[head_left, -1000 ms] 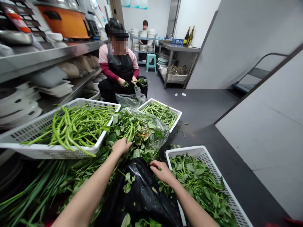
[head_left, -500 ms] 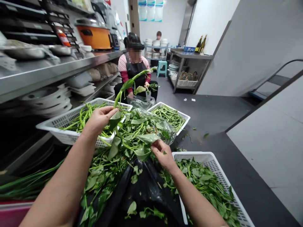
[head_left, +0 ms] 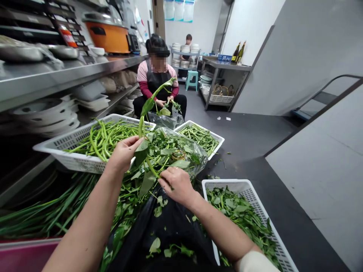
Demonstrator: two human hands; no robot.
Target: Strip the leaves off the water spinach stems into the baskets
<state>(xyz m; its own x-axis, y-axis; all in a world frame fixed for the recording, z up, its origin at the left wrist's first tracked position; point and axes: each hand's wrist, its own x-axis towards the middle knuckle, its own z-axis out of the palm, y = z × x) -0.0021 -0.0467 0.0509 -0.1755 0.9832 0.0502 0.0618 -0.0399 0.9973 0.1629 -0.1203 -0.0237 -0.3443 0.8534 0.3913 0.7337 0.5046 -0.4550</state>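
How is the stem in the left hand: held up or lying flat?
Held up, leaning right in the picture: the left hand pinches the stem, whose leafy top rises above that hand.

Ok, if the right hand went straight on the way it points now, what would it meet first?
Past the stem at the fingertips of the right hand, probably the broad drooping leaf just to their left; depth is unclear, so the leafy pile behind might come first.

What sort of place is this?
It looks like a restaurant or canteen kitchen. You can tell from the big orange pot on the metal shelf, the stacked white dishes below, and the white basket full of leafy greens.
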